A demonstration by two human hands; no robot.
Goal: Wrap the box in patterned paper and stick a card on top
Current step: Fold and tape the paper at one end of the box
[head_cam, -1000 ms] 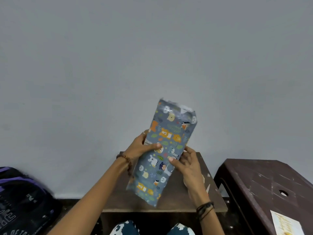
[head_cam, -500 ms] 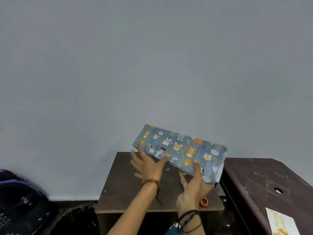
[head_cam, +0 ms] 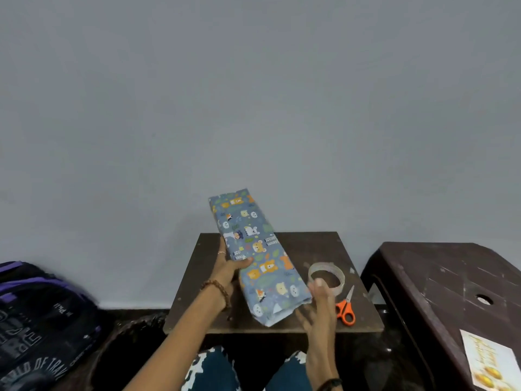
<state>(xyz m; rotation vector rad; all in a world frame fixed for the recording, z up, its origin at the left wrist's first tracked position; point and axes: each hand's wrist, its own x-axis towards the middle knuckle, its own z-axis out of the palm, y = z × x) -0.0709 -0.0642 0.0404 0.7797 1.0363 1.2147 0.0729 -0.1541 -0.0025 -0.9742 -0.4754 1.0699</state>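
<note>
A plain grey wall (head_cam: 253,94) was seen filling most of the view. To the right, a dark plastic stool (head_cam: 451,280) was set just beside a small brown table (head_cam: 315,249), and a black and purple backpack (head_cam: 36,320) was slumped on the floor to the left.

On the small table, the box (head_cam: 255,255), already covered in blue paper printed with cartoon animals, was held slanted, its far end raised toward the wall and its near end down close to the tabletop by the front edge. The paper at that near end was seen sticking out loose past the box.

The box was gripped along its left edge by the left hand (head_cam: 228,270), thumb laid across the top face and fingers curled behind. The right hand (head_cam: 318,309) was blurred, fingers spread and relaxed, with nothing held; it was placed just beside the box's near right corner, and whether contact was made could not be told.

A card (head_cam: 490,362) with yellow printing was laid flat on the stool's near corner, well apart from the box. A roll of clear tape (head_cam: 326,277) was lying on the table just past the right fingertips, and orange-handled scissors (head_cam: 346,309) were lying right of the hand.
</note>
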